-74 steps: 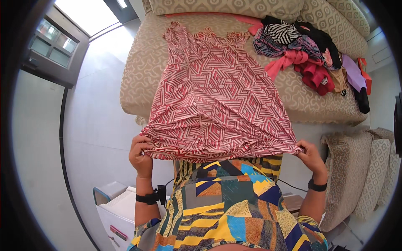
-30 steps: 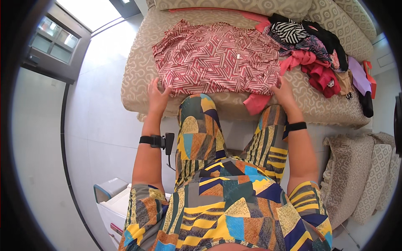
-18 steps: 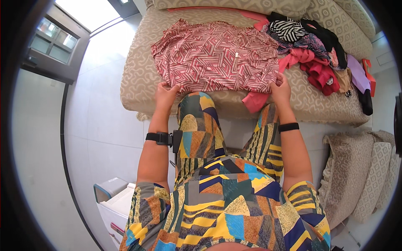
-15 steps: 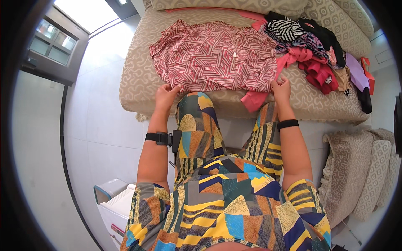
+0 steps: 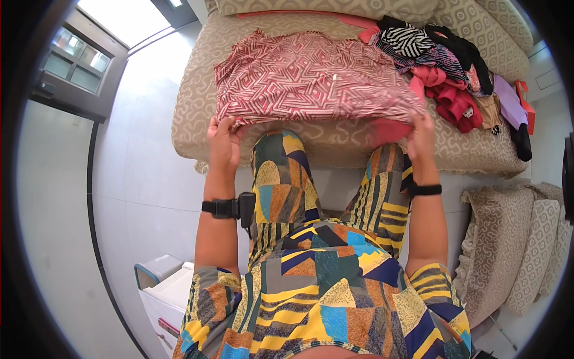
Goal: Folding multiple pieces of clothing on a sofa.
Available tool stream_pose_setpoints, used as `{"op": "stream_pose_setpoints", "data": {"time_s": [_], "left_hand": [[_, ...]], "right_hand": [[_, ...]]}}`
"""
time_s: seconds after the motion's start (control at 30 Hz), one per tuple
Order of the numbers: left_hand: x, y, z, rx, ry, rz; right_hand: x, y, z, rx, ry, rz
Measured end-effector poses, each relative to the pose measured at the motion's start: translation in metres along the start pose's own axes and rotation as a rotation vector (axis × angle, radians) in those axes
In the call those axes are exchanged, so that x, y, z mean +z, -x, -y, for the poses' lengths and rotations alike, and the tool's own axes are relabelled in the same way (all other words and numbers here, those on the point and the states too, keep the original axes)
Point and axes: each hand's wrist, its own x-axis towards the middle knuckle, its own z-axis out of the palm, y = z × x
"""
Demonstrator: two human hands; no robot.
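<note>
A pink and white garment (image 5: 299,78) with a geometric line pattern lies spread over the patterned sofa seat (image 5: 200,122). My left hand (image 5: 225,134) pinches its near left corner. At the near right corner, my right hand (image 5: 421,134) grips the cloth; motion blurs this hand and the fabric beside it. Between the two hands the near edge is drawn out nearly straight and lifted a little. Below that edge, close to my right hand, hangs a blurred coral-pink piece of cloth (image 5: 388,130). A small white tag shows on the garment's middle.
To the right on the sofa is a heap of clothes (image 5: 445,75) in black, zebra print, red and lilac. Folded covers and cushions (image 5: 508,245) stand at the lower right. A white bin-like container (image 5: 164,287) is at the lower left, and a door (image 5: 78,60) at the upper left.
My hands have moved apart, the right one farther outward. The garment's near edge is now stretched wider, lifted and shifted slightly away from me.
</note>
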Motion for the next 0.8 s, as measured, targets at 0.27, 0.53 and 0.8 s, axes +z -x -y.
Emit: {"op": "stream_pose_setpoints", "data": {"time_s": [0.27,0.53,0.8], "left_hand": [[-0.046,0.051,0.001,-0.118,0.173,-0.040],[-0.056,0.060,0.000,-0.217,0.259,-0.082],[-0.098,0.071,-0.011,-0.222,0.285,-0.229]], "right_hand": [[-0.051,0.051,0.018,0.041,-0.119,-0.161],[-0.075,0.034,0.003,0.148,0.064,-0.087],[-0.064,-0.116,0.064,-0.173,-0.131,-0.165]]}}
